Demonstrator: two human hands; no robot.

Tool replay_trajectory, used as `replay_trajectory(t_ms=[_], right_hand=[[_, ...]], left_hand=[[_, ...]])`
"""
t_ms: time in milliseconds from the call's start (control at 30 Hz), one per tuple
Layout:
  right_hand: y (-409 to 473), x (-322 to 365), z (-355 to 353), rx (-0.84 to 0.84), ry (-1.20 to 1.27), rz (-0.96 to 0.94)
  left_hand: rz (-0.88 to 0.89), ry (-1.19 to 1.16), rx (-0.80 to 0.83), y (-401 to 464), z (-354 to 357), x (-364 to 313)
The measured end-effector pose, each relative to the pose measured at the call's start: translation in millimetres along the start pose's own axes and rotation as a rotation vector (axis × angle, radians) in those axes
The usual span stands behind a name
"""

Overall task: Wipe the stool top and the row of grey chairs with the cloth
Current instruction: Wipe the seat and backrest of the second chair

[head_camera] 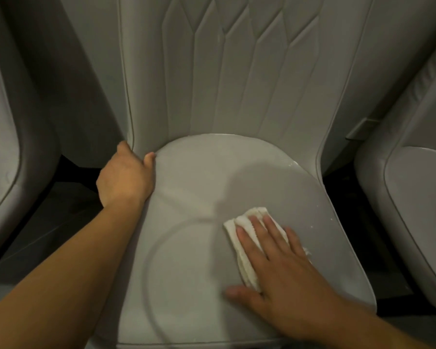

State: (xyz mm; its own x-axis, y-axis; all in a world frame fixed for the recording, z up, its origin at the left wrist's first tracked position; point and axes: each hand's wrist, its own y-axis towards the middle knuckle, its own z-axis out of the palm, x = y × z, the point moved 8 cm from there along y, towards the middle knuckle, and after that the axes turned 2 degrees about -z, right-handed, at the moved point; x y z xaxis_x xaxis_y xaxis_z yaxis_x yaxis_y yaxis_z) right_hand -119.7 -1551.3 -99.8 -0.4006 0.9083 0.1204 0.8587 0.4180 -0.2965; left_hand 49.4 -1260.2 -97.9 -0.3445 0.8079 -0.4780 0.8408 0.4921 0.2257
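1. Head view: the right hand lies flat on a folded white cloth, pressing it onto the seat of the middle grey chair. Its fingers are spread open and straight, holding the cloth down by pressure and not pinching it.
2. The cloth sits on the right half of the seat, toward the front. Its long axis runs from the seat's front edge up toward the backrest, roughly along the fingers.
3. The left hand braces on the seat's left rear corner, its fingers curled over the chair's edge where seat meets backrest. It holds no cloth.
4. The right hand is clearly nearer the cloth. The unwiped area seems to lie left of and behind the cloth, so the next stroke likely sweeps that way.
5. The seat is smooth, rounded, leather-like padding, with faint curved streaks left of the cloth and pale specks near its right rim. The backrest carries stitched vertical ribs.
6. Neighbouring grey chairs flank the seat. No stool shows.
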Motion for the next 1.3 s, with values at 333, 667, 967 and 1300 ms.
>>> replay_trajectory(t_ms=[333, 667, 967, 1300], right_hand=[[164.2, -65.7, -37.6, -0.186, 0.140, 0.225], [231.1, -90.7, -72.4, -0.352, 0.057, 0.253], [233.6, -85.3, -77.5, -0.392, 0.014, 0.217], [270.7, -9.5, -85.9, -0.331, 0.076, -0.134]], left_hand=[[0.524, 0.298, 0.028, -18.8, 0.0, -48.4], [0.291, 0.454, 0.346, -53.7, 39.1, -59.5], [0.322, 0.448, 0.269, -58.0, 32.6, -64.6], [0.342, 0.427, 0.189, -62.1, 27.3, -68.0]])
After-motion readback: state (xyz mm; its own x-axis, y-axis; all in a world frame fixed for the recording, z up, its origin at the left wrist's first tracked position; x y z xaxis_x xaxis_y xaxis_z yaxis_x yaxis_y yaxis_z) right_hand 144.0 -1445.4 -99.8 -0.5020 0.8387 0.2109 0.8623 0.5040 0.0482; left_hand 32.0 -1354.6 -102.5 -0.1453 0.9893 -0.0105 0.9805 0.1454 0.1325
